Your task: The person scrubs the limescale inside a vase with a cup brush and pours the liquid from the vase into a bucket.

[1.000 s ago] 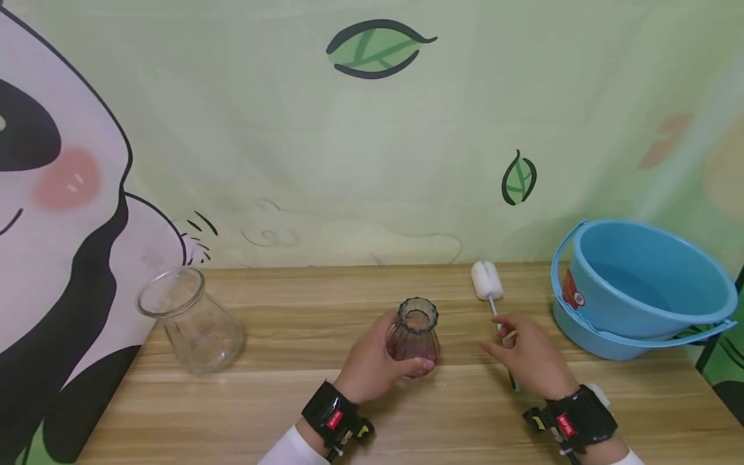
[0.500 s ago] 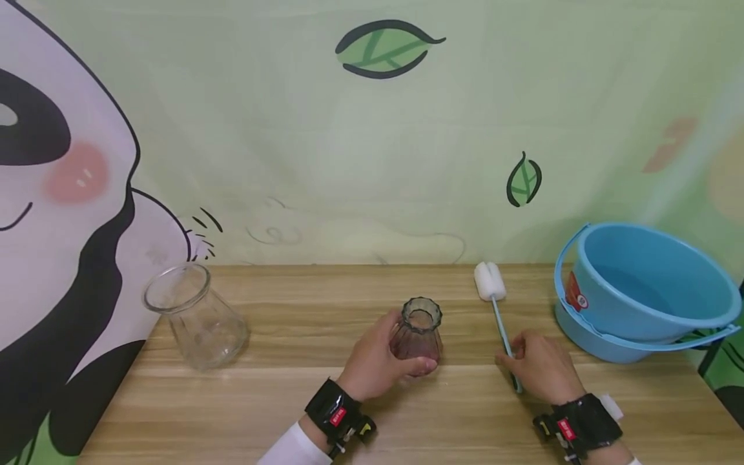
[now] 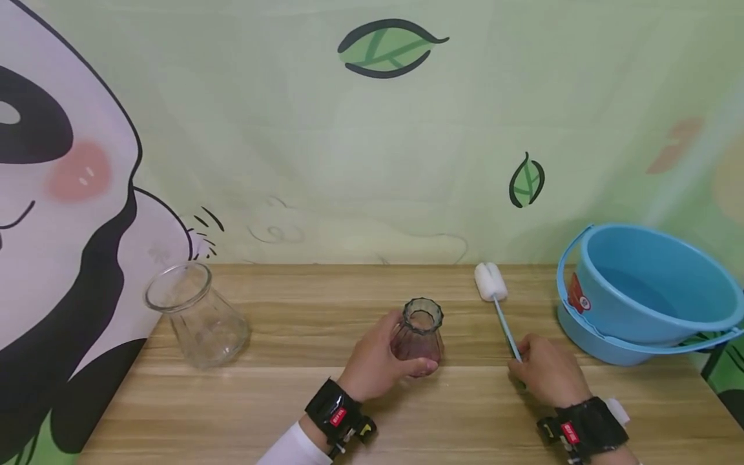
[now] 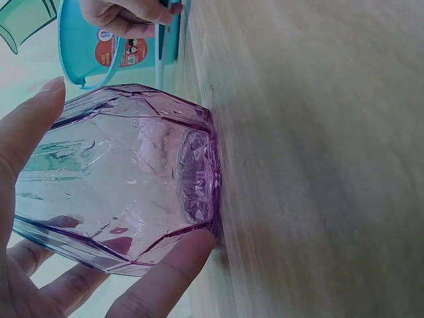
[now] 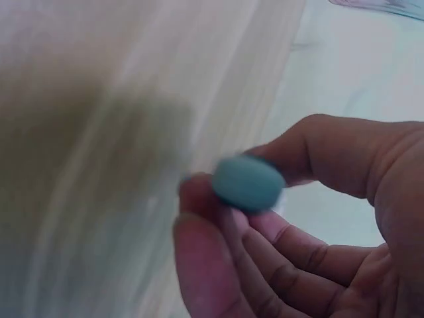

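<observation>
In the head view, a small faceted glass vase [image 3: 416,345], grey at the scalloped rim and purple below, stands upright on the table. My left hand [image 3: 374,363] grips it from the left, fingers and thumb around the body. The left wrist view shows the vase [image 4: 132,179] from the side, its purple base at the wood. To the right lies a sponge bottle brush [image 3: 507,328] with a white head and thin blue handle. My right hand [image 3: 549,373] pinches the lower handle. In the right wrist view, the blue handle end [image 5: 248,184] sits between thumb and fingers.
A larger clear glass jar [image 3: 206,332] stands at the left of the wooden table [image 3: 279,413]. Two nested light-blue buckets [image 3: 639,326] with handles occupy the right, close beside the right hand. Behind the table hangs a green printed backdrop [image 3: 290,142].
My right hand has slid down the brush handle toward me and now pinches it near the lower end. The left hand keeps its hold on the vase. The head view has shifted slightly.
</observation>
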Tool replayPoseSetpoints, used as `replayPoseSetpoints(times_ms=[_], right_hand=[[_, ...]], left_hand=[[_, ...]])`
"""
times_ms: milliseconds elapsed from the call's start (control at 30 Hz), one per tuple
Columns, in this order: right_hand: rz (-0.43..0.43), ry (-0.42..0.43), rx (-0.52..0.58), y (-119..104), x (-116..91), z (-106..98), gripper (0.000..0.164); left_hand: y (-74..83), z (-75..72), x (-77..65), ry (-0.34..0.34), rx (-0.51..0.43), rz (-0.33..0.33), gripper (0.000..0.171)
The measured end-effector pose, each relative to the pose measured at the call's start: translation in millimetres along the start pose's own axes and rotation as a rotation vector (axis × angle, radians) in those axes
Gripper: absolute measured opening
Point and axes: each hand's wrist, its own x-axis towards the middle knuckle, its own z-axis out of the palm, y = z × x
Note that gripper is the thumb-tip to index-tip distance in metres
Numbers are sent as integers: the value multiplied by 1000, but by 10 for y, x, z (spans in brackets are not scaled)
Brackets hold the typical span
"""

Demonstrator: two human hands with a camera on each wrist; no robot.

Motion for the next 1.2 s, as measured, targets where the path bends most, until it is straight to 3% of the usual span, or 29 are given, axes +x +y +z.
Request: replayPoseSetpoints(times_ms=[133,300,400,633,800,933,1067,1200], right_hand=[[20,35,19,-9,-36,-81,28],[-10,148,0,-34,-55,-154,31],[-49,257,9,-61,-63,-190,28],[-162,602,83,-126,-77,-254,21],[-175,746,160,-154,-86,-299,19],[-254,853,246,-173,-86,-346,19],[-404,898,373,-187,-68,-351,17],[-538,858,549,-239,-45,-340,19]], left_hand=[[5,3,-8,1,12,2,86],[13,-3,-20,1,13,7,87],[13,-11,-22,3,13,11,86],[8,-25,-2,18,19,31,84],[6,-31,4,18,25,27,84],[4,-38,10,18,26,24,83],[3,-42,26,21,19,34,83],[-2,-31,38,21,14,46,82]])
